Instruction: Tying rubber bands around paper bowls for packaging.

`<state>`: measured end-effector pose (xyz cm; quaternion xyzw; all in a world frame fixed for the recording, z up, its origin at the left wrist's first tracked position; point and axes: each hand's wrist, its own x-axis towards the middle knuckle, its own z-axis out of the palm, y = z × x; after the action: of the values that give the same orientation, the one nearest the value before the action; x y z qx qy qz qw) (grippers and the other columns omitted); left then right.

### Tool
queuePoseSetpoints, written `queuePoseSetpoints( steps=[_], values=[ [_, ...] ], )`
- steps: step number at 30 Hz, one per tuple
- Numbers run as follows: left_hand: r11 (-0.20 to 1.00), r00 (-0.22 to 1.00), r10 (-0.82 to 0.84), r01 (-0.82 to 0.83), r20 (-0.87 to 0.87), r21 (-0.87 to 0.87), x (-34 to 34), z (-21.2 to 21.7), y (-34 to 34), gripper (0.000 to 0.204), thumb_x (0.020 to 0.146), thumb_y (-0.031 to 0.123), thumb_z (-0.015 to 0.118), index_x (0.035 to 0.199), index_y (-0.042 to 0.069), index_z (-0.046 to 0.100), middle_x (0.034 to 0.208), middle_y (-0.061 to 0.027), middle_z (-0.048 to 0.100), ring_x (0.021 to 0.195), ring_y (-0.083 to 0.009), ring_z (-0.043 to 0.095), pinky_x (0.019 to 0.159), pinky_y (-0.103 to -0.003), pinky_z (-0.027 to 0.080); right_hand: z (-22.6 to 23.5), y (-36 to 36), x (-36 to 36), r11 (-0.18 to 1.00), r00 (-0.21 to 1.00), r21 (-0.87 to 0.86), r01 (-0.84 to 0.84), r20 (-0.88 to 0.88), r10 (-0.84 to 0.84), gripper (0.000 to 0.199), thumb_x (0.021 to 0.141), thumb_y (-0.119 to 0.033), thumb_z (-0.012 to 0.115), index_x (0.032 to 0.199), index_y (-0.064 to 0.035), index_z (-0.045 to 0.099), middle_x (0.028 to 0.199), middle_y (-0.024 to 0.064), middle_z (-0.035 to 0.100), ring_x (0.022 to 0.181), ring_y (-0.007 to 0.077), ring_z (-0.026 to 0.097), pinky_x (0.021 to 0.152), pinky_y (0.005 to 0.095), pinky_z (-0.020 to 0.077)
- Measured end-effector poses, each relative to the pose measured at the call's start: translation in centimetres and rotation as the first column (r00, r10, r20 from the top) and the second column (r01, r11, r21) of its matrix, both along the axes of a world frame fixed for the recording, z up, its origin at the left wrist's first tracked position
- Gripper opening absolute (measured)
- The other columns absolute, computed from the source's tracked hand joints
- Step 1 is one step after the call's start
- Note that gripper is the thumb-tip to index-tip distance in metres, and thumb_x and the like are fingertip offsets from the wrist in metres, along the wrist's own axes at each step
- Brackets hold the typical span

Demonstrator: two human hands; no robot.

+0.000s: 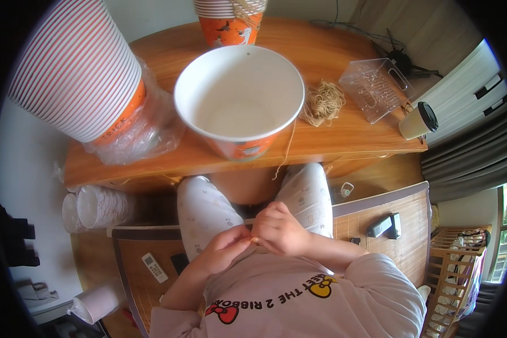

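Observation:
My left hand (226,248) and my right hand (281,228) meet over my lap, fingertips pinched together. Anything between those fingers is too small or hidden to make out. On the wooden table (332,142) in front of me stands a large paper bucket (239,90), white inside and orange with printed figures outside, its mouth facing up. A loose heap of tan string (324,104) lies to its right, and one strand hangs over the table's front edge. Left of the bucket leans a tall stack of nested paper buckets (79,73), partly wrapped in clear plastic.
Behind the bucket is another bucket stack (230,25) with string on it. A clear plastic bin (374,87) and a lidded paper cup (418,121) occupy the table's right side. A remote control (154,267) lies lower left. More white buckets (98,207) sit below the table.

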<state>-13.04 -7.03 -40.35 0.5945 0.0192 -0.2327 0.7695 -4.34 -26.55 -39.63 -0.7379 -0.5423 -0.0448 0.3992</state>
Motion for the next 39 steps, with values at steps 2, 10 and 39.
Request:
queuePoseSetpoints(
  steps=[2,10,39],
  values=[
    [0.999,0.993,0.02,-0.024,0.112,0.041,0.8,0.9,-0.2,0.009,0.1,0.01,0.051,0.099,0.004,0.058,0.08,0.0041,0.053,0.067,-0.005,0.047,0.059,-0.021,0.038,0.8,0.1,1.0,1.0,0.999,0.023,0.0,0.032,0.0,0.014,0.082,-0.017,0.071,0.084,-0.0086,0.061,0.082,0.0038,0.059,0.084,0.0228,0.057,0.084,0.0393,0.0398],
    [0.875,0.716,-0.033,-0.316,0.697,0.366,3.8,6.4,0.5,0.005,0.085,0.006,0.066,0.086,0.002,0.063,0.079,-0.0079,0.062,0.072,-0.0232,0.057,0.071,-0.032,0.043,6.6,1.2,4.5,0.993,0.98,0.099,-0.062,0.196,0.042,0.014,0.082,-0.021,0.072,0.082,-0.0115,0.061,0.08,0.0011,0.057,0.08,0.0207,0.056,0.082,0.0388,0.0388],
    [0.607,0.443,0.365,-0.781,0.819,0.151,10.1,8.7,0.0,0.006,0.085,0.009,0.067,0.082,0.007,0.062,0.076,-0.0015,0.063,0.068,-0.0184,0.055,0.077,-0.033,0.037,8.9,2.1,6.2,0.912,0.915,0.321,0.255,0.225,-0.335,0.021,0.072,-0.016,0.076,0.088,-0.0091,0.064,0.085,0.005,0.062,0.078,0.0255,0.053,0.069,0.0368,0.0378]
  ],
)
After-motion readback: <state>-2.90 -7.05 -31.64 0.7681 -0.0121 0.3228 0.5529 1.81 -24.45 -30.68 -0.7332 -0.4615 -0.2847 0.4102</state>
